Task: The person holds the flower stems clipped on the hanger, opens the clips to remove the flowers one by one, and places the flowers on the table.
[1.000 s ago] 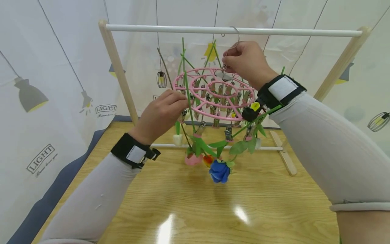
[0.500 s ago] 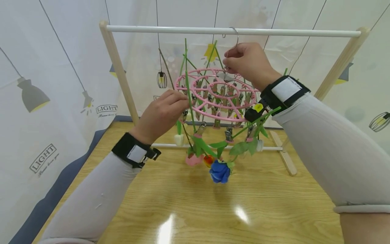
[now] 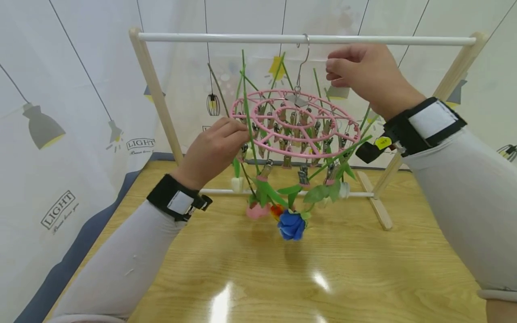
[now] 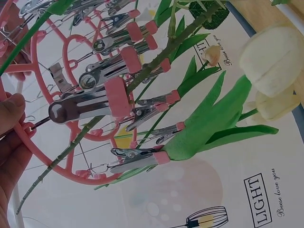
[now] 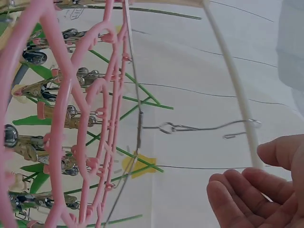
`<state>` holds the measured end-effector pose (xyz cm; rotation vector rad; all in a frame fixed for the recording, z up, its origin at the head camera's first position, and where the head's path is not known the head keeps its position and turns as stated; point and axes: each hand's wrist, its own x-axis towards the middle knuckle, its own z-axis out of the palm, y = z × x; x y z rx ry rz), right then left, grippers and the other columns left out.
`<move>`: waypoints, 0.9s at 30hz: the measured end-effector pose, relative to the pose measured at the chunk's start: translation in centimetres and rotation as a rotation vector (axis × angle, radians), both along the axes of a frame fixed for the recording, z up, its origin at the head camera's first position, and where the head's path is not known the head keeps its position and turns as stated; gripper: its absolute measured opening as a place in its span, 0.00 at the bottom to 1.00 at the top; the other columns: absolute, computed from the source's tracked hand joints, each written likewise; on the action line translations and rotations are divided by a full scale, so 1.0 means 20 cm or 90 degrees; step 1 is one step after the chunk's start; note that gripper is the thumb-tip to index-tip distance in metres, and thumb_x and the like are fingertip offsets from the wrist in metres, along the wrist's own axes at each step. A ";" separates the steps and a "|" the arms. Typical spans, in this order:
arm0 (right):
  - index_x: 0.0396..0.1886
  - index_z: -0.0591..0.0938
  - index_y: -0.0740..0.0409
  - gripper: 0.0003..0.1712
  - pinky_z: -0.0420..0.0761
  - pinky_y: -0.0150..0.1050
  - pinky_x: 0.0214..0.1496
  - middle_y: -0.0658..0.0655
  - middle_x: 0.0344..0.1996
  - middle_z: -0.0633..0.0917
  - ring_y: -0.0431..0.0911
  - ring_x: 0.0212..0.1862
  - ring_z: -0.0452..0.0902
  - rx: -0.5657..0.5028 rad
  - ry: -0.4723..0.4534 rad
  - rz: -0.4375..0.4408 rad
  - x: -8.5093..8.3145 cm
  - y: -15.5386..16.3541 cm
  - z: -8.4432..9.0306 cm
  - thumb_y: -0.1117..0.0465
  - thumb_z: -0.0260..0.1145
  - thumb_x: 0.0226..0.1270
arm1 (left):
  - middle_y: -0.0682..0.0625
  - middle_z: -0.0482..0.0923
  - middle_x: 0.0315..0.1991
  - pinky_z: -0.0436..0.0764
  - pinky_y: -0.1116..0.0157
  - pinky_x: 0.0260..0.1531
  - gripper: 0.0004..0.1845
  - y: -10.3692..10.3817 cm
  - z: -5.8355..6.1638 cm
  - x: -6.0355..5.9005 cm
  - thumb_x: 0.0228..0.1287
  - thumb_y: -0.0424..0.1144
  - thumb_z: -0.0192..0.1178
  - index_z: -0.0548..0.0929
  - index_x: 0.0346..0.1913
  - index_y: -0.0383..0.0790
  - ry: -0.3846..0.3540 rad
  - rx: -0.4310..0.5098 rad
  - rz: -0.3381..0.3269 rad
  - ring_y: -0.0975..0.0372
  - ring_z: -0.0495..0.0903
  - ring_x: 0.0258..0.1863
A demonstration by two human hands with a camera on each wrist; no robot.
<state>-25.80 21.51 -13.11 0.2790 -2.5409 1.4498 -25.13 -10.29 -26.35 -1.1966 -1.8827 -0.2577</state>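
The left hand (image 3: pixel 216 146) pinches the pink hanger (image 3: pixel 295 125) rim at 9 o'clock; the right hand (image 3: pixel 367 74), fingers loosely apart and empty, hovers beside its hook (image 3: pixel 304 56) on the rail (image 3: pixel 202 37).

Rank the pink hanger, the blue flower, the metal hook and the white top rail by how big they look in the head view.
1. White top rail, the longest, spanning the rack.
2. Pink hanger.
3. Blue flower and metal hook: too alike to rank; the hook is taller but thin, the flower wider and fuller.
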 end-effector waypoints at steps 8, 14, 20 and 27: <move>0.59 0.84 0.59 0.20 0.84 0.23 0.52 0.51 0.47 0.87 0.44 0.52 0.85 -0.179 0.094 0.017 0.17 0.15 -0.03 0.52 0.66 0.76 | 0.41 0.86 0.45 0.87 0.60 0.53 0.07 -0.03 0.02 0.01 0.71 0.23 0.62 0.87 0.46 0.32 0.006 -0.006 0.012 0.50 0.84 0.48; 0.52 0.84 0.68 0.15 0.86 0.28 0.53 0.58 0.45 0.88 0.49 0.49 0.87 -0.341 0.173 0.053 0.33 0.24 -0.18 0.60 0.67 0.76 | 0.40 0.87 0.45 0.86 0.60 0.54 0.06 -0.02 0.02 0.01 0.72 0.25 0.62 0.87 0.47 0.31 0.010 -0.008 0.014 0.50 0.84 0.49; 0.50 0.83 0.73 0.16 0.86 0.31 0.54 0.60 0.44 0.88 0.49 0.47 0.86 -0.329 0.243 0.079 0.48 0.22 -0.48 0.61 0.60 0.80 | 0.39 0.87 0.45 0.86 0.60 0.54 0.06 -0.02 0.03 0.01 0.72 0.26 0.63 0.87 0.46 0.30 0.019 -0.005 0.023 0.49 0.84 0.49; 0.55 0.82 0.68 0.14 0.85 0.27 0.54 0.56 0.47 0.88 0.41 0.48 0.87 -0.186 0.196 0.075 0.58 0.09 -0.79 0.63 0.58 0.81 | 0.39 0.87 0.46 0.87 0.60 0.54 0.06 -0.02 0.03 0.02 0.73 0.26 0.62 0.87 0.46 0.30 0.018 -0.001 0.034 0.49 0.84 0.49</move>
